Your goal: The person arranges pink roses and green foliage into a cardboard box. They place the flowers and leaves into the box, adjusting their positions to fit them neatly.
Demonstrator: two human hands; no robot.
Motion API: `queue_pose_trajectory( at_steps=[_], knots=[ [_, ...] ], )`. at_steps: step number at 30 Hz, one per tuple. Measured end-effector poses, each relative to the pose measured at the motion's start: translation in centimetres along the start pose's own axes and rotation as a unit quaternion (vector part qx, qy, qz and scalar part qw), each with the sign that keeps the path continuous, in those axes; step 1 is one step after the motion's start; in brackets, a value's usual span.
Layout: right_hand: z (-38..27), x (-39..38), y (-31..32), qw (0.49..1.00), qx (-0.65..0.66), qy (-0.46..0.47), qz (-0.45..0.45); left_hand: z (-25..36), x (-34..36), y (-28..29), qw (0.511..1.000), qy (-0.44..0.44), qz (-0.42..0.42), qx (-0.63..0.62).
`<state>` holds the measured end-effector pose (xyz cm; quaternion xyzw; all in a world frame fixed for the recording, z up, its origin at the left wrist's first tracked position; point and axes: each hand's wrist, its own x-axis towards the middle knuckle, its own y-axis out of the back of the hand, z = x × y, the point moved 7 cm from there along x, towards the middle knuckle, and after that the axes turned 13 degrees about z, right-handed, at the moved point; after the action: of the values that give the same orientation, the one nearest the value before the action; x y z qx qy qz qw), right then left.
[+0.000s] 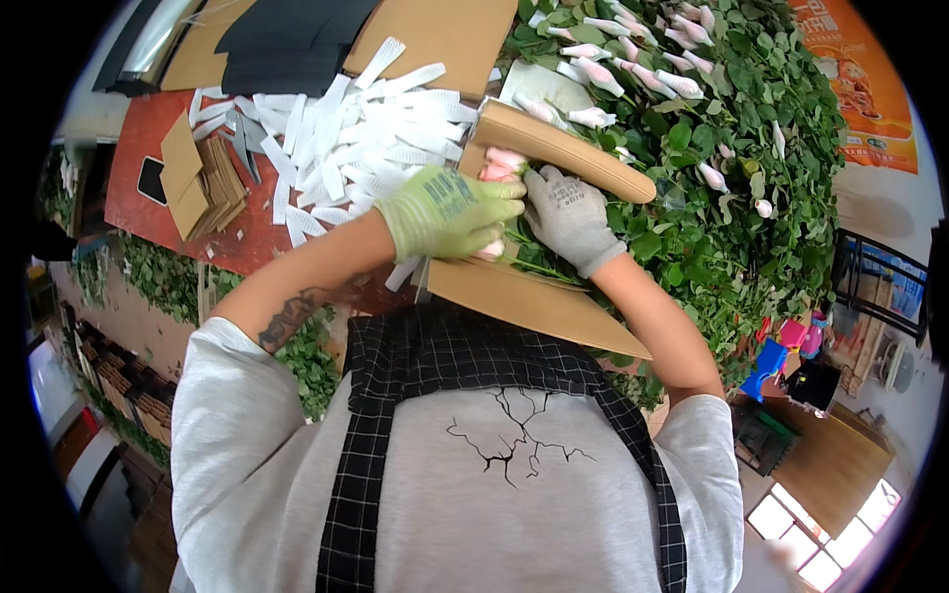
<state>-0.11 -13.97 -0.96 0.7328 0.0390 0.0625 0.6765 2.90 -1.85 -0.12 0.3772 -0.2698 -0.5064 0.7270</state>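
My left hand, in a yellow-green work glove, reaches over pink roses in a tan cardboard wrap. Its fingers are bent around a rose bloom that shows below them. Close beside it, my right hand, in a grey-white glove, has its fingers curled in at the blooms and green stems. What lies inside those fingers is hidden. The wrap's rolled far flap rises behind my hands, and its near flap spreads in front of my apron.
White mesh sleeves lie heaped on the red tabletop. Scissors, folded cardboard pieces and a phone lie left. Dark sheets are stacked behind. Sleeved roses and dense leaves fill the right.
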Motion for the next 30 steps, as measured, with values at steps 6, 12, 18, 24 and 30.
queue_pose_trajectory(
  at_steps=[6,12,18,24,30],
  knots=[
    [-1.7,-1.4,10.7,0.977,0.180,0.066,0.093,-0.3,-1.1,2.5,0.989,-0.028,0.146,-0.028],
    [1.9,-4.1,17.1,0.935,0.323,-0.117,0.086,-7.1,-14.0,12.7,0.885,0.153,0.437,-0.052],
    [7.3,-9.3,16.6,0.804,0.510,-0.267,0.148,-22.1,-31.5,19.0,0.643,0.580,0.431,0.252],
    [5.1,-7.2,16.3,0.826,0.474,-0.276,0.130,-25.2,-31.8,15.8,0.673,0.621,0.354,0.191],
    [5.1,-9.5,17.1,0.784,0.530,-0.295,0.136,-26.7,-33.7,16.7,0.672,0.588,0.410,0.184]
  ],
)
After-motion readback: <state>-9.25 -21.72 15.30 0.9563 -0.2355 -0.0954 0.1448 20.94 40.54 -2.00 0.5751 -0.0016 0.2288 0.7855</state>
